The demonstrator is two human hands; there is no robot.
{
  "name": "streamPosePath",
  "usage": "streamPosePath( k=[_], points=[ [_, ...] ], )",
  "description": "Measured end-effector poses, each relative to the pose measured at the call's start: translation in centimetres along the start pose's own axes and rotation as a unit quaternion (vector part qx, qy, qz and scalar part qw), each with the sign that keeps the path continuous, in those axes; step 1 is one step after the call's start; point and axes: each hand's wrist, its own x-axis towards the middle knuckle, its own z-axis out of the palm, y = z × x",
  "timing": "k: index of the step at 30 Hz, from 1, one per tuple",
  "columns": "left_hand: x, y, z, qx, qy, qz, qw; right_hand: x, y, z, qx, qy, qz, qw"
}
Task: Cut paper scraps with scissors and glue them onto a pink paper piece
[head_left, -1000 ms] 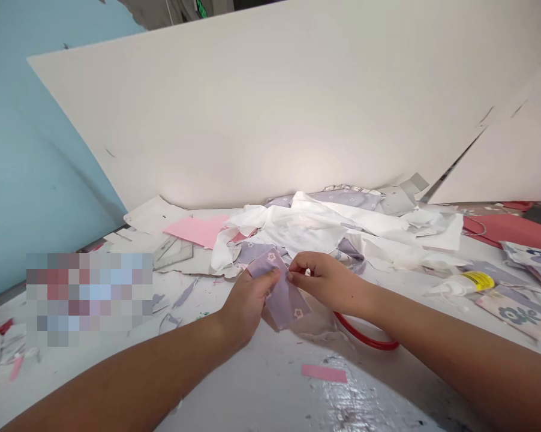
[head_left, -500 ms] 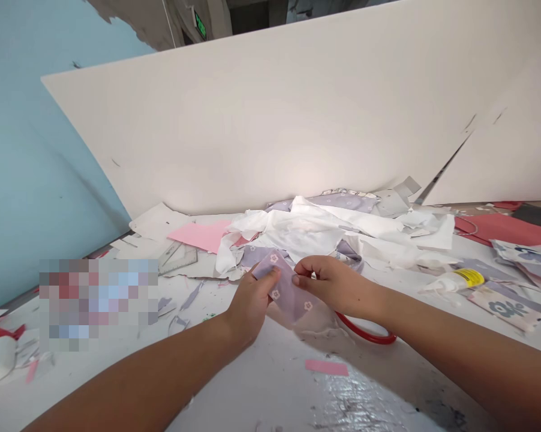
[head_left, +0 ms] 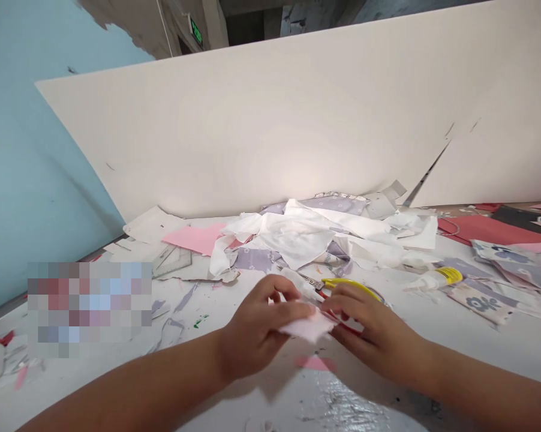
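Observation:
My left hand (head_left: 264, 321) is closed on a small pale pink piece of paper (head_left: 309, 327), thumb on top. My right hand (head_left: 364, 318) has its fingers curled at the right edge of that piece, thumb below and fingertips above; the contact is partly hidden and slightly blurred. Just behind my right fingers lie scissors with a yellow handle (head_left: 354, 285) and a red handle (head_left: 352, 329), partly covered by the hand. Flat on the table below the paper is a pink strip (head_left: 315, 362).
White crumpled sheets (head_left: 292, 234) and lilac flowered pieces (head_left: 255, 259) pile up before a white panel (head_left: 270, 120). On the right lie a glue bottle (head_left: 432, 279), a patterned piece (head_left: 481, 303) and a red sheet (head_left: 495, 231). Paper scraps (head_left: 187, 298) litter the left.
The lilac flowered face of the piece has turned away, and its pale side now shows. Both hands have moved lower and rightward. The scissors' yellow handle has come into view.

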Motion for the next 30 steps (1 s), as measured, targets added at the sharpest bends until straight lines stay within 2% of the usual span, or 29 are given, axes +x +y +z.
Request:
streamPosePath(
  k=[3, 6, 8, 11, 13, 15, 17, 19, 22, 24, 26, 28, 29, 30],
  points=[
    [-0.1, 0.9, 0.3, 0.057, -0.06, 0.107, 0.991, -0.8, 0.3, 0.5, 0.023, 0.044, -0.01, 0.999],
    [-0.4, 1.2, 0.8, 0.111, -0.052, 0.138, 0.983, -0.9, 0.4, 0.9, 0.072, 0.114, -0.004, 0.991],
    [-0.7, 0.8, 1.1, 0.137, -0.039, 0.098, 0.985, -1.0, 0.3, 1.1, 0.116, 0.124, 0.01, 0.985],
    [-0.9, 0.0, 1.4, 0.15, -0.041, -0.019, 0.988, -1.1, -0.2, 1.5, 0.238, 0.09, 0.075, 0.964],
    [-0.9, -0.3, 1.4, 0.147, -0.06, -0.032, 0.987, -1.1, -0.7, 1.8, 0.363, 0.052, 0.133, 0.921],
    [-0.7, -0.4, 1.4, 0.162, -0.063, 0.011, 0.985, -1.1, -1.4, 1.9, 0.479, 0.028, 0.184, 0.858],
    [-0.6, -0.4, 1.2, 0.202, -0.043, 0.051, 0.977, -1.1, -2.0, 1.9, 0.557, 0.02, 0.223, 0.8],
    [-0.7, -0.5, 1.0, 0.249, -0.034, 0.066, 0.966, -1.2, -2.5, 1.9, 0.607, 0.011, 0.253, 0.753],
    [-0.9, -0.9, 0.7, 0.292, -0.05, 0.088, 0.951, -1.5, -3.0, 2.2, 0.646, -0.028, 0.283, 0.708],
    [-1.1, -1.0, 0.8, 0.279, -0.053, 0.084, 0.955, -1.7, -3.3, 2.5, 0.659, -0.041, 0.282, 0.697],
    [-1.1, -0.9, 1.1, 0.196, -0.053, 0.033, 0.979, -1.8, -3.4, 2.7, 0.661, -0.047, 0.278, 0.695],
    [-1.0, -0.4, 1.4, 0.036, -0.042, -0.102, 0.993, -1.9, -3.5, 2.6, 0.642, -0.052, 0.295, 0.706],
    [-1.0, -0.1, 1.6, -0.062, -0.032, -0.189, 0.98, -1.9, -3.5, 2.6, 0.626, -0.055, 0.309, 0.714],
    [-0.9, 0.2, 1.7, -0.156, -0.02, -0.272, 0.949, -1.9, -3.5, 2.5, 0.609, -0.061, 0.323, 0.722]
  ],
)
